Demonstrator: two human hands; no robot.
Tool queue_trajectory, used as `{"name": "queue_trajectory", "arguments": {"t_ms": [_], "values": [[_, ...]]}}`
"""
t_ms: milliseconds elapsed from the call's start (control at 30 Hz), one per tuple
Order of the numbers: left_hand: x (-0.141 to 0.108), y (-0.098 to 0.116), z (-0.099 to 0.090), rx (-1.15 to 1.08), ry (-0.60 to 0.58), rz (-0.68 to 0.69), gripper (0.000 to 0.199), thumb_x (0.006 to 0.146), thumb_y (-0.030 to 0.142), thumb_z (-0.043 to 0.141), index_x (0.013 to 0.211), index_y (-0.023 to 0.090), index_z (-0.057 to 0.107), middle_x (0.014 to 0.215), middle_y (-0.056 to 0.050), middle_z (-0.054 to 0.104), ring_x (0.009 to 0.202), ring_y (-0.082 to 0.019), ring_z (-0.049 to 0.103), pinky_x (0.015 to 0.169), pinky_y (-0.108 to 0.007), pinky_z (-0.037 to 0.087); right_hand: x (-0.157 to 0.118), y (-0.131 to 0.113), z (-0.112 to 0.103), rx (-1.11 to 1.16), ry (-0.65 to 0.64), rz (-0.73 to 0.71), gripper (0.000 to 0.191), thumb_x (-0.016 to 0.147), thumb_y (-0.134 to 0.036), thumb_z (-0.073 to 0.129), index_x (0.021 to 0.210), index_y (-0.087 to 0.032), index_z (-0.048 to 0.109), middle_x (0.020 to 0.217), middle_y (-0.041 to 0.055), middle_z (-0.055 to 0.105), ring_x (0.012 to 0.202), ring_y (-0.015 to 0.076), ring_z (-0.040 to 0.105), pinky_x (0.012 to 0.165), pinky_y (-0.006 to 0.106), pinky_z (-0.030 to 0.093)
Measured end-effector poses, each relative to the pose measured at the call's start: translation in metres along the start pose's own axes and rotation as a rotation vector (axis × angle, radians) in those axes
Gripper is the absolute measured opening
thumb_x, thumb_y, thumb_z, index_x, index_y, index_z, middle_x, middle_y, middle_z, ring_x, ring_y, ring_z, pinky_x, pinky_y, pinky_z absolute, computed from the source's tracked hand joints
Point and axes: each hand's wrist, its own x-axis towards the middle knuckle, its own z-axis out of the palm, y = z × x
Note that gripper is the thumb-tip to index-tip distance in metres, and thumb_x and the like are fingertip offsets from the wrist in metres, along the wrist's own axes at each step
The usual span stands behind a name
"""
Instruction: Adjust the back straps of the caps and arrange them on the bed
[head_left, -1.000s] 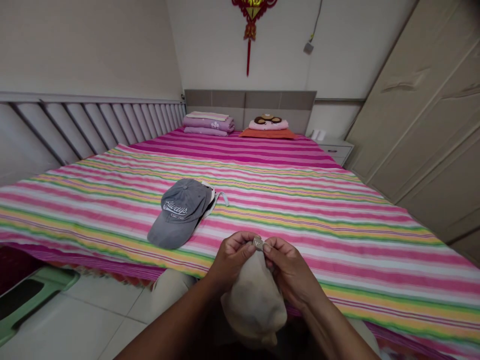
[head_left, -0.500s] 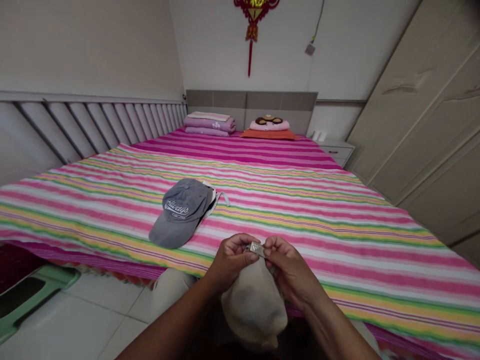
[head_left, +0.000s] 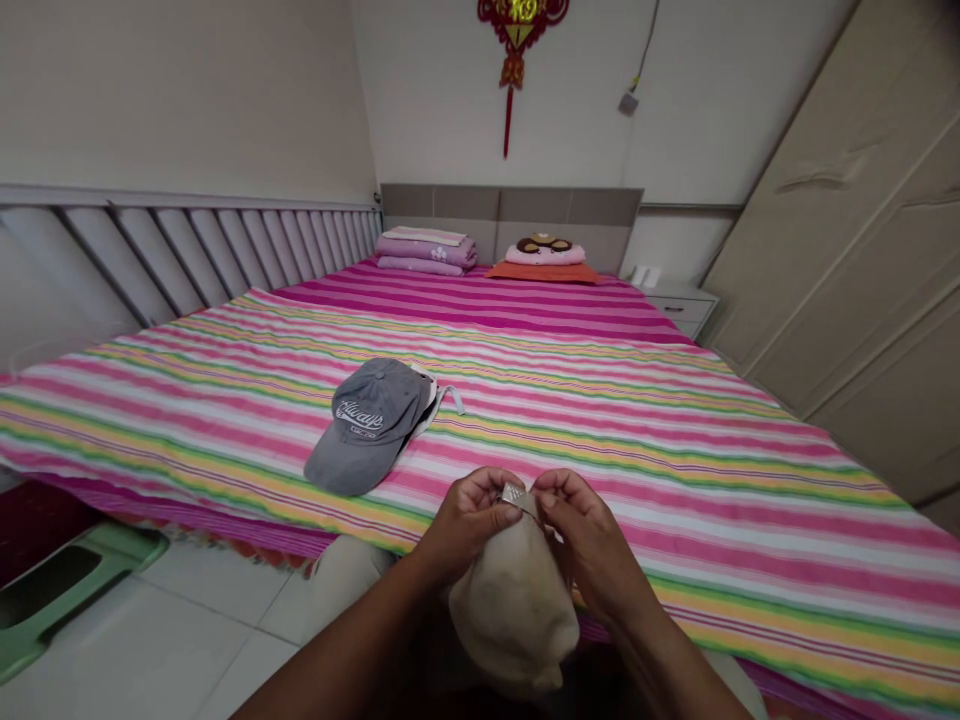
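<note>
Small silver metal clasp (head_left: 513,492) sits at the top of a rounded cream cloth bundle (head_left: 514,615), held in front of the person's body. The left hand (head_left: 469,520) pinches the clasp narrowly between thumb and curled fingers. The right hand (head_left: 589,535) closes in just beside it, its fingertips (head_left: 547,486) near the metal, though whether they grip anything is hidden. A tight, steady pinch suits so small a piece. A grey baseball cap (head_left: 367,430) lies nearby on the striped bedsheet (head_left: 675,480).

fabric bundle (head_left: 514,610): cream | cap (head_left: 367,425): grey, white lettering | bedsheet (head_left: 712,500): pink, white, yellow, green stripes
</note>
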Motion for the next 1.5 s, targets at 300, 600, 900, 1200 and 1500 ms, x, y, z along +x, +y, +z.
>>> {"name": "queue_trajectory", "arguments": {"t_ms": [300,600,900,1200,1500], "values": [[0.002,-0.001,0.0,0.025,-0.036,-0.018,0.028,0.059,0.02,0.072,0.083,0.015,0.059,0.067,0.002,0.058,0.056,-0.007,0.052,0.054,-0.018,0.038,0.001,0.002,-0.01,-0.069,-0.058,0.069,0.025,0.066,-0.038,0.065,0.064,-0.019,0.05,0.054,-0.0056,0.043,0.046,0.0083,0.035,0.045,0.022,0.027],[0.002,0.004,0.003,0.015,-0.05,-0.026,0.032,0.057,0.024,0.073,0.082,0.016,0.056,0.065,0.002,0.057,0.054,-0.008,0.051,0.052,-0.019,0.038,0.002,-0.007,-0.009,-0.161,-0.113,0.035,0.024,0.067,-0.041,0.064,0.071,-0.02,0.054,0.058,-0.0049,0.046,0.05,0.009,0.037,0.047,0.022,0.029],[0.002,0.006,-0.001,0.0,-0.063,-0.037,0.031,0.056,0.022,0.073,0.082,0.015,0.057,0.064,0.002,0.056,0.054,-0.007,0.05,0.052,-0.018,0.037,0.004,-0.005,-0.014,-0.136,-0.156,0.076,0.027,0.062,-0.04,0.068,0.06,-0.017,0.053,0.05,-0.0055,0.042,0.045,0.0075,0.031,0.044,0.022,0.023],[-0.001,0.007,-0.003,0.072,-0.098,-0.089,0.03,0.057,0.022,0.073,0.082,0.015,0.058,0.064,0.002,0.057,0.055,-0.008,0.051,0.053,-0.018,0.038,0.002,-0.006,-0.007,-0.162,-0.164,0.066,0.026,0.065,-0.038,0.066,0.061,-0.018,0.051,0.045,-0.0076,0.036,0.042,0.0062,0.024,0.042,0.022,0.016],[-0.001,0.004,-0.011,0.004,-0.069,-0.057,0.028,0.056,0.017,0.073,0.08,0.016,0.058,0.065,0.002,0.058,0.054,-0.007,0.051,0.053,-0.018,0.038,-0.001,-0.008,-0.007,-0.158,-0.183,0.113,0.027,0.063,-0.039,0.068,0.063,-0.016,0.053,0.049,-0.0059,0.04,0.044,0.006,0.029,0.044,0.021,0.019]]}}
